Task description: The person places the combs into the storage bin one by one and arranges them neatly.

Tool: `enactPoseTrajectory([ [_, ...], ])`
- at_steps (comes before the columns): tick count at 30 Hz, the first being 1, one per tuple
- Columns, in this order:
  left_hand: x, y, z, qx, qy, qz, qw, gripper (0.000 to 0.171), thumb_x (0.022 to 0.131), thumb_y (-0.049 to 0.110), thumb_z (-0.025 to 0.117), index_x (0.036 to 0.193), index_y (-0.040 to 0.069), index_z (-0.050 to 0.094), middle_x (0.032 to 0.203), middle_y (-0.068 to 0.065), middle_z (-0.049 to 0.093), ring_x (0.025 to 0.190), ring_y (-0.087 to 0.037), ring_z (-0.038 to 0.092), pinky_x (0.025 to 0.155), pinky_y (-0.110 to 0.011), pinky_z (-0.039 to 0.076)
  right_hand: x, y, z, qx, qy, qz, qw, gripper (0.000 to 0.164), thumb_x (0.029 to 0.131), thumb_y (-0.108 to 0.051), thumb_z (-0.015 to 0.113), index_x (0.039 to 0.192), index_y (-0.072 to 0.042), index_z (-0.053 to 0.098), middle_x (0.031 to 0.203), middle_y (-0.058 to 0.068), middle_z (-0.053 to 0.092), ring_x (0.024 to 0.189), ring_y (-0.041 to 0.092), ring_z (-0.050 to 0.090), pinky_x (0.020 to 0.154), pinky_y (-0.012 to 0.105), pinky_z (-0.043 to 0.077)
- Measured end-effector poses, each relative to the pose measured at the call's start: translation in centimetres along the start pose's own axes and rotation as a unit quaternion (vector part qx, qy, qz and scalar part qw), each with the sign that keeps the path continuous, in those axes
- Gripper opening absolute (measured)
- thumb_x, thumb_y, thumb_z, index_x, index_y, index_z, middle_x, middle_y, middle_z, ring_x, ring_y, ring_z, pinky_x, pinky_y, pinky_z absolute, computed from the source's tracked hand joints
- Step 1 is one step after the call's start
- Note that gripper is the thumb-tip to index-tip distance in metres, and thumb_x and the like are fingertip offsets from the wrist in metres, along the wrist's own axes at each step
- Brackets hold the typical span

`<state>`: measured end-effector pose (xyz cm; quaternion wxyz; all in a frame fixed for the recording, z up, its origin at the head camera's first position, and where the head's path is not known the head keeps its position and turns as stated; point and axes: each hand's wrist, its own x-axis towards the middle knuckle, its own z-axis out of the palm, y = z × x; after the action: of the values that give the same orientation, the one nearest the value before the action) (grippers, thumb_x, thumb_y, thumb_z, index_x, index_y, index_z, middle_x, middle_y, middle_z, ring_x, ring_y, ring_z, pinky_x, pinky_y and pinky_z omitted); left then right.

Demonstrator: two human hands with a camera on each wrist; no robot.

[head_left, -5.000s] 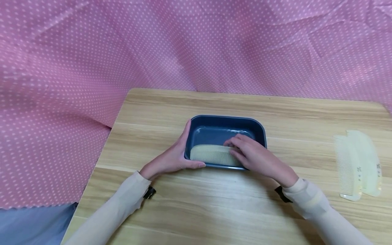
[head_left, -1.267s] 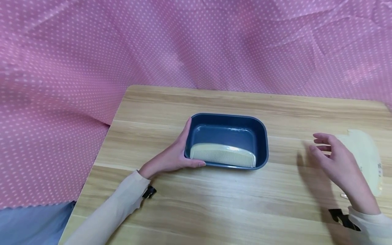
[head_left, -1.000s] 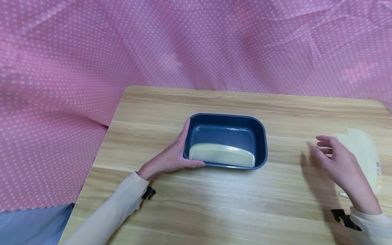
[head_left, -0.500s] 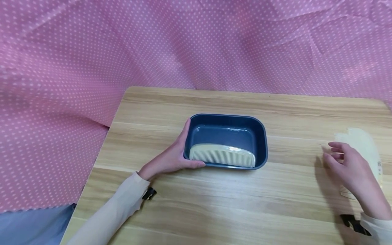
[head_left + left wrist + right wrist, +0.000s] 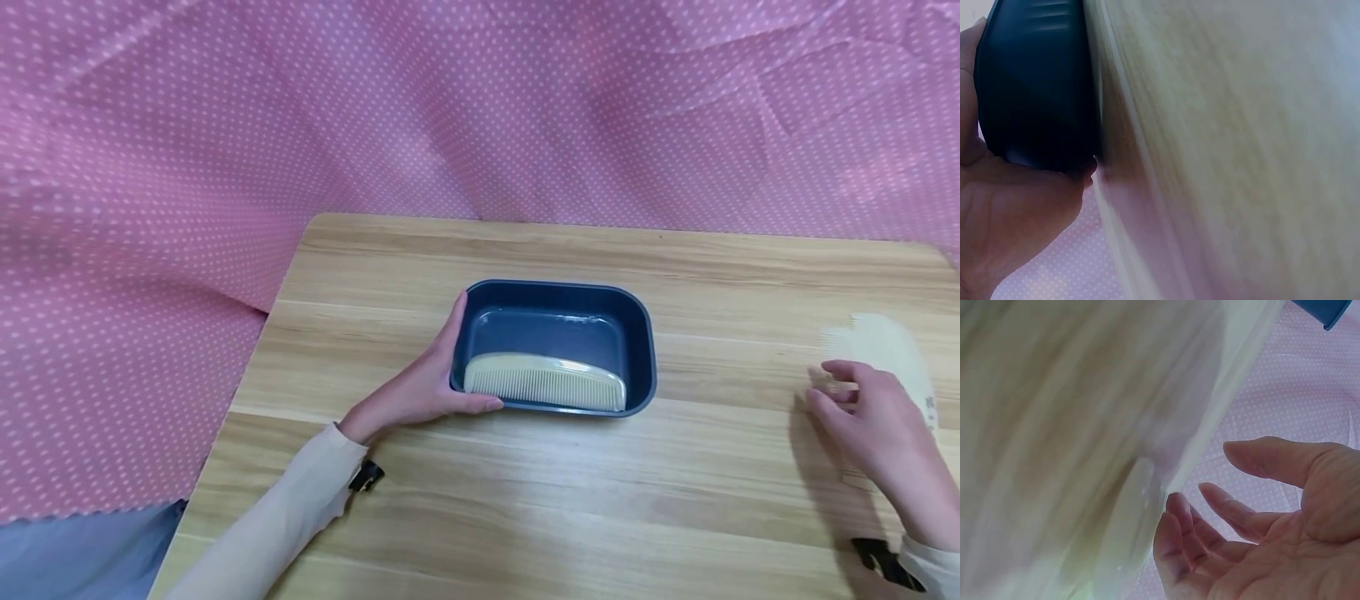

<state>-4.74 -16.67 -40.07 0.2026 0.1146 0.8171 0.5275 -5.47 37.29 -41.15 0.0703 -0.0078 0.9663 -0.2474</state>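
At the middle of the table, my left hand [image 5: 420, 383] grips the left end of a dark blue rectangular box [image 5: 551, 293], its thumb along the front rim. The left wrist view shows the palm against the end wall of the box [image 5: 1035, 94]. A cream comb [image 5: 543, 379] leans along the near inside wall of the box, teeth downward. At the far right, my right hand [image 5: 888, 425] hovers over two overlapping cream combs [image 5: 885, 342], covering much of them. Thumb and bent fingers stand apart with nothing between them. In the right wrist view, a comb [image 5: 1125, 531] lies close to the fingertips.
The wooden table [image 5: 525, 508] has a rounded back left corner. Pink dotted cloth [image 5: 480, 108] hangs behind it and along its left side. Black clips [image 5: 367, 475] sit at both sleeve cuffs.
My right hand has left the comb in the box and gone right to the other combs. Over the last second it drifts further right and nearer to me. The left hand stays on the box.
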Motion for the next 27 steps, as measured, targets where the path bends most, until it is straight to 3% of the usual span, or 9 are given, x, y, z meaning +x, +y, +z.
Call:
enactPoseTrajectory([
  [4, -0.6, 1.4, 0.0, -0.010, -0.001, 0.000, 1.0000, 0.140, 0.089, 0.020, 0.092, 0.172, 0.030, -0.021, 0.182, -0.003, -0.007, 0.166, -0.029, 0.005, 0.128, -0.064, 0.014, -0.6, 0.4, 0.0, -0.015, 0.010, 0.018, 1.000, 0.054, 0.106, -0.017, 0.065, 0.143, 0.019, 0.048, 0.124, 0.047, 0.049, 0.121, 0.062, 0.043, 0.085, 0.072, 0.038],
  [6, -0.6, 1.6, 0.0, -0.013, -0.003, -0.006, 0.9999, 0.140, 0.089, 0.017, 0.091, 0.173, 0.026, -0.021, 0.182, -0.006, -0.007, 0.166, -0.030, 0.004, 0.128, -0.064, 0.014, -0.8, 0.4, -0.2, -0.019, 0.011, 0.019, 1.000, 0.055, 0.105, -0.017, 0.065, 0.143, 0.019, 0.047, 0.122, 0.047, 0.048, 0.122, 0.063, 0.040, 0.086, 0.073, 0.036],
  [13, 0.5, -1.4, 0.2, 0.003, 0.001, 0.005, 1.0000, 0.146, 0.087, 0.021, 0.095, 0.171, 0.035, -0.023, 0.182, 0.003, -0.009, 0.166, -0.023, 0.003, 0.128, -0.063, 0.015, -1.1, 1.1, -0.4, -0.027, 0.023, 0.030, 0.999, 0.056, 0.099, -0.011, 0.070, 0.140, 0.021, 0.048, 0.130, 0.053, 0.038, 0.128, 0.069, 0.030, 0.088, 0.073, 0.033],
  [16, 0.5, -1.8, 0.2, 0.006, 0.004, 0.014, 0.9999, 0.146, 0.087, 0.025, 0.095, 0.170, 0.038, -0.024, 0.181, 0.008, -0.009, 0.165, -0.019, 0.003, 0.127, -0.063, 0.017, -1.1, 1.2, -0.5, -0.030, 0.024, 0.035, 0.999, 0.052, 0.097, -0.008, 0.072, 0.136, 0.019, 0.052, 0.136, 0.055, 0.031, 0.124, 0.068, 0.031, 0.084, 0.066, 0.033],
  [17, 0.5, -1.8, 0.2, 0.007, 0.005, 0.016, 0.9998, 0.146, 0.087, 0.027, 0.095, 0.170, 0.039, -0.024, 0.181, 0.009, -0.009, 0.165, -0.018, 0.004, 0.127, -0.063, 0.017, -1.1, 1.3, -0.5, -0.034, 0.030, 0.034, 0.998, 0.050, 0.095, -0.008, 0.074, 0.135, 0.018, 0.055, 0.135, 0.053, 0.034, 0.116, 0.065, 0.038, 0.081, 0.061, 0.036],
  [20, 0.4, -1.9, 0.1, 0.012, 0.008, 0.015, 0.9998, 0.144, 0.087, 0.033, 0.095, 0.171, 0.040, -0.022, 0.180, 0.013, -0.008, 0.165, -0.017, 0.005, 0.127, -0.064, 0.019, -1.2, 1.4, -0.5, -0.034, 0.041, 0.035, 0.998, 0.047, 0.093, -0.006, 0.076, 0.131, 0.015, 0.059, 0.135, 0.053, 0.036, 0.113, 0.062, 0.041, 0.078, 0.053, 0.034],
  [23, 0.4, -1.9, 0.1, 0.017, 0.010, 0.013, 0.9997, 0.143, 0.087, 0.038, 0.095, 0.171, 0.042, -0.021, 0.180, 0.015, -0.007, 0.164, -0.017, 0.006, 0.126, -0.065, 0.020, -1.3, 1.6, -0.5, -0.020, 0.048, 0.046, 0.998, 0.049, 0.091, -0.007, 0.077, 0.131, 0.015, 0.059, 0.136, 0.054, 0.033, 0.118, 0.066, 0.039, 0.082, 0.056, 0.034],
  [24, 0.3, -1.9, 0.1, 0.018, 0.010, 0.012, 0.9997, 0.143, 0.087, 0.039, 0.095, 0.171, 0.042, -0.020, 0.180, 0.016, -0.007, 0.164, -0.017, 0.006, 0.126, -0.065, 0.020, -1.3, 1.7, -0.6, -0.017, 0.046, 0.050, 0.998, 0.051, 0.090, -0.007, 0.077, 0.131, 0.016, 0.056, 0.137, 0.056, 0.029, 0.127, 0.069, 0.030, 0.085, 0.061, 0.032],
  [27, 0.3, -1.9, 0.3, 0.011, 0.011, 0.018, 0.9997, 0.144, 0.086, 0.039, 0.096, 0.170, 0.045, -0.021, 0.180, 0.015, -0.006, 0.164, -0.016, 0.006, 0.127, -0.064, 0.019, -1.1, 2.0, -0.6, -0.014, 0.048, 0.060, 0.997, 0.059, 0.089, -0.007, 0.077, 0.133, 0.020, 0.049, 0.136, 0.057, 0.026, 0.132, 0.072, 0.023, 0.092, 0.072, 0.029],
])
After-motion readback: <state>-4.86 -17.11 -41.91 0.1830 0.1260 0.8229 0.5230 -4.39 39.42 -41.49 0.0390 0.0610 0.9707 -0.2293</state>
